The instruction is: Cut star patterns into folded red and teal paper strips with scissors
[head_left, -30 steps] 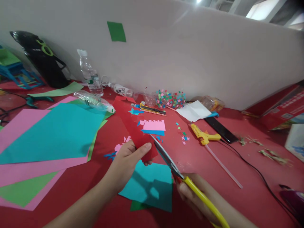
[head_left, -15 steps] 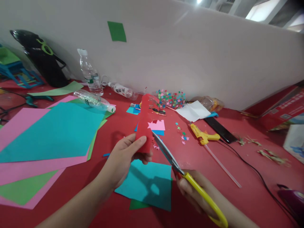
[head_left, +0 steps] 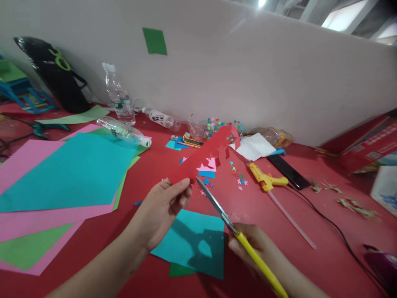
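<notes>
Beneath our hands lies a teal paper sheet (head_left: 198, 244); pink and blue paper scraps (head_left: 208, 167) lie beyond, and a yellow glue gun (head_left: 267, 179) to the right. The red tabletop (head_left: 257, 207) between is open. Our left hand (head_left: 164, 203) pinches the near end of a long notched red paper strip (head_left: 206, 155), raised and slanting rightward. Our right hand (head_left: 252, 248) has its fingers wrapped round yellow-handled scissors (head_left: 217, 206), their tip just beside the pinch.

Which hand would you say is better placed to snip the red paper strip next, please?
Probably the right: the right hand grips the yellow-handled scissors, whose tips sit close beside the red paper strip, while the left hand pinches the strip's near end.
</notes>
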Demonstrator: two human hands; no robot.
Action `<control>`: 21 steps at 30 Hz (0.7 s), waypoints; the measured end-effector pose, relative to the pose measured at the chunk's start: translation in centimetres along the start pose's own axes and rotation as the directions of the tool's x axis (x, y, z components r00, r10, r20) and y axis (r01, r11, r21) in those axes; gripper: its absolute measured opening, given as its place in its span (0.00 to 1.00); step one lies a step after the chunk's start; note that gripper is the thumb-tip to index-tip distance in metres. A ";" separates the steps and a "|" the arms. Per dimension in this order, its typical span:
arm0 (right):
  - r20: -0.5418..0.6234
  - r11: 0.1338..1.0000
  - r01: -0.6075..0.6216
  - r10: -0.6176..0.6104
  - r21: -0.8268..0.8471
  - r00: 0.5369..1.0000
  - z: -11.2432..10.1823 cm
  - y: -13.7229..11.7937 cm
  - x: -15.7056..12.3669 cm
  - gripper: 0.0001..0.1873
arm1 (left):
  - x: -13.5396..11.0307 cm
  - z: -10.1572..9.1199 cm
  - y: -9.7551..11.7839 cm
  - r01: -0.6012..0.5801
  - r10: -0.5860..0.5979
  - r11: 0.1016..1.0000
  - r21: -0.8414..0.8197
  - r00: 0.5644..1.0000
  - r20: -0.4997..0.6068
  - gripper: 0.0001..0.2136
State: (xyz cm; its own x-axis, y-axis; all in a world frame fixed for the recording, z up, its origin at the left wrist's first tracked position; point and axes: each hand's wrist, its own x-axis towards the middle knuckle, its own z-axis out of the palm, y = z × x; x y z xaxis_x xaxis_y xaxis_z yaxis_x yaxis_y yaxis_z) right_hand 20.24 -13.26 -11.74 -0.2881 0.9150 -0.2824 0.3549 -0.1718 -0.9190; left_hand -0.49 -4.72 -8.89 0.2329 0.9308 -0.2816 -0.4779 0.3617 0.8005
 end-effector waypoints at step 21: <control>0.131 0.991 -0.113 0.104 0.065 0.986 -0.5 -1.3 -0.8 0.33 | -0.3 -0.2 0.7 -0.211 0.164 0.924 0.319 0.972 0.167 0.09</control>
State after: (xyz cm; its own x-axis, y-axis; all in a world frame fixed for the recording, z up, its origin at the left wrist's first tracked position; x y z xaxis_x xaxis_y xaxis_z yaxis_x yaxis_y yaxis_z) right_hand 20.48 -13.57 -10.13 -0.3642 0.8363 -0.4098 0.3265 -0.2974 -0.8972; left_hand -1.07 -4.74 -8.35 0.2900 0.9555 -0.0540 -0.2200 0.1215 0.9679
